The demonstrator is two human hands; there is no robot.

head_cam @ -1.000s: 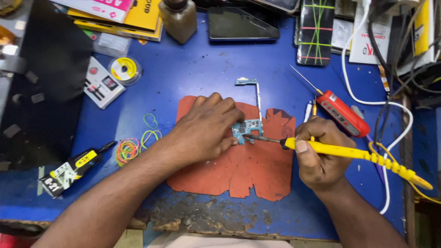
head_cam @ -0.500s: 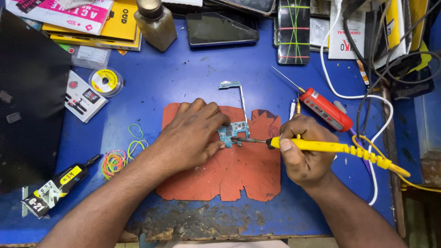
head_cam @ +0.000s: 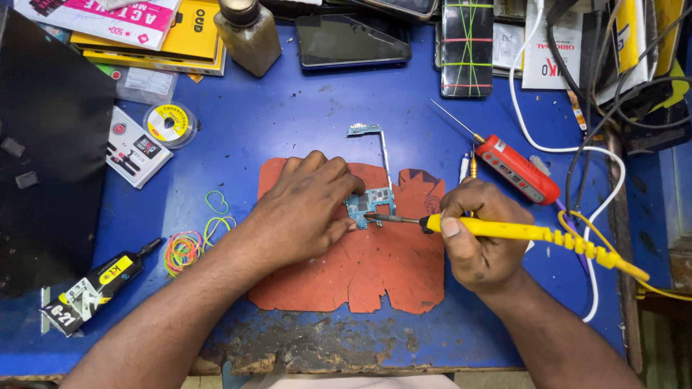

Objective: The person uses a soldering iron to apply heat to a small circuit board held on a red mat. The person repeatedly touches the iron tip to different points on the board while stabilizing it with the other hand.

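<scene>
I see a yellow-handled soldering iron (head_cam: 519, 232) over a blue-green circuit board (head_cam: 370, 206) on an orange-red mat (head_cam: 360, 270), all on a blue table (head_cam: 303, 115). Nearby I note a red tester pen (head_cam: 515, 169), multicoloured rubber bands (head_cam: 184, 250), and a black phone crossed with green and yellow bands (head_cam: 466, 47).

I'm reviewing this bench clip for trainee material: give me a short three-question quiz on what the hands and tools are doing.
1. True or false: the right hand holds the yellow soldering iron with its tip on the small circuit board.
2. What does the left hand rest on? A) the red screwdriver B) the circuit board on the orange mat C) the solder spool
3. What lies on the blue table just left of the mat?

Key:
1. True
2. B
3. Coloured rubber bands
</scene>
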